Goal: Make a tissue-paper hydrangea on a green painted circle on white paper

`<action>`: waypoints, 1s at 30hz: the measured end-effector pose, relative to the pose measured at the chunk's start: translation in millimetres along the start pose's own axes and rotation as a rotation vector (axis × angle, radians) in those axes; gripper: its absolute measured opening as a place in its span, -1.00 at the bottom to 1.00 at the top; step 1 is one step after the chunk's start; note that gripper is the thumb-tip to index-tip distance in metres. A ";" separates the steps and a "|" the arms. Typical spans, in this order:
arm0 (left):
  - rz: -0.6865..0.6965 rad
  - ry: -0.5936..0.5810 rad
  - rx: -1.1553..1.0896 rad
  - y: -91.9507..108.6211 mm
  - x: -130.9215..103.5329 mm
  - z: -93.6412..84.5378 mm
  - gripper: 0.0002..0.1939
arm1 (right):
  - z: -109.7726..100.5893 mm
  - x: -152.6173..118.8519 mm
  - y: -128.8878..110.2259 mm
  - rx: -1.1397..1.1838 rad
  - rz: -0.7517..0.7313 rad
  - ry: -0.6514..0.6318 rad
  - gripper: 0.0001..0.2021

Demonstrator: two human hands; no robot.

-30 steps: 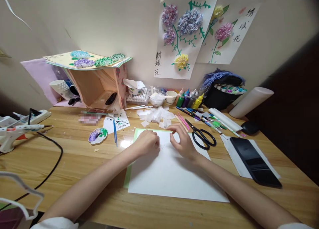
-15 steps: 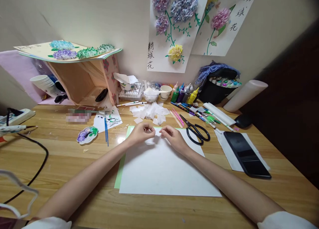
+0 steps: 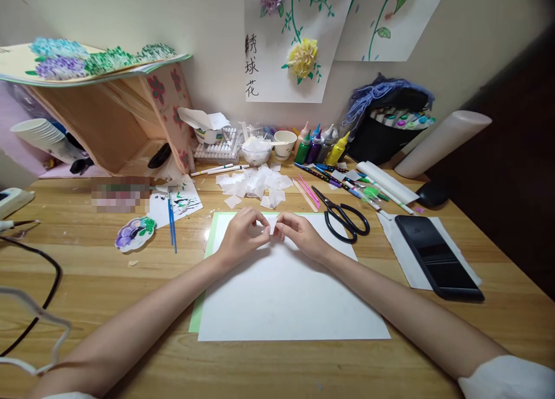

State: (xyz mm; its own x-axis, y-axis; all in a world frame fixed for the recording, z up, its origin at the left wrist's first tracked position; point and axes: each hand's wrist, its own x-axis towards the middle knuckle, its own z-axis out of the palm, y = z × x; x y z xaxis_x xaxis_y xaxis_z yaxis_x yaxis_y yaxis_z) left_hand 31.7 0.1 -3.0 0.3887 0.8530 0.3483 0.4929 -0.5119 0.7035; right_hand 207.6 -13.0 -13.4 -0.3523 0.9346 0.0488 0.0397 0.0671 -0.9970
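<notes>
Left hand (image 3: pixel 241 237): reaches in over the white sheet (image 3: pixel 295 300); holds thumb and index finger nearly together, pinching one edge of the small paper piece (image 3: pixel 273 224).
Right hand (image 3: pixel 301 232): faces in from the other side; curls fingers inward and closes thumb and fingertips at the opposite edge, partly hidden from view.
Small paper piece: sits between both sets of fingertips, above the far part of the white sheet.
White sheet: lies flat over a pale green sheet (image 3: pixel 196 315), leaving green showing along the left and far edges.
Paper scraps (image 3: pixel 255 184): lie loosely heaped on the wooden table (image 3: pixel 321 370), just beyond both sheets.
Scissors (image 3: pixel 342 215): rest near the right hand, pointing blades toward the wall.
Paint palette (image 3: pixel 135 234): bears purple and green paint, near two blue brushes (image 3: pixel 171 222).
Phone (image 3: pixel 437 257): lies on white paper, well to the right.
</notes>
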 end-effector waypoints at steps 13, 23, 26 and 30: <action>0.145 0.076 0.021 -2.3 -1.9 2.7 -0.94 | 0.1 0.5 3.5 0.016 0.013 0.025 -0.88; 0.122 0.053 0.010 -2.5 -2.1 2.1 -0.96 | 0.1 -0.6 0.0 -0.002 -0.006 0.056 -0.90; 0.115 0.031 0.012 -3.3 -2.5 2.6 -0.98 | 0.6 -0.6 0.2 0.007 -0.021 0.048 -0.89; 0.106 0.037 -0.012 -3.4 -3.0 2.2 -0.93 | 1.0 -0.5 -0.5 0.012 -0.020 0.076 -0.86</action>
State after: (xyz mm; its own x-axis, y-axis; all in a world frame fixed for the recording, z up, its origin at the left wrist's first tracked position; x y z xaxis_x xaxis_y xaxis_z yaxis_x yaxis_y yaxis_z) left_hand 30.5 -0.9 -7.9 0.4087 0.7975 0.4439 0.4415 -0.5984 0.6686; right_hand 206.9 -13.9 -13.1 -0.2807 0.9570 0.0732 0.0222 0.0827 -0.9963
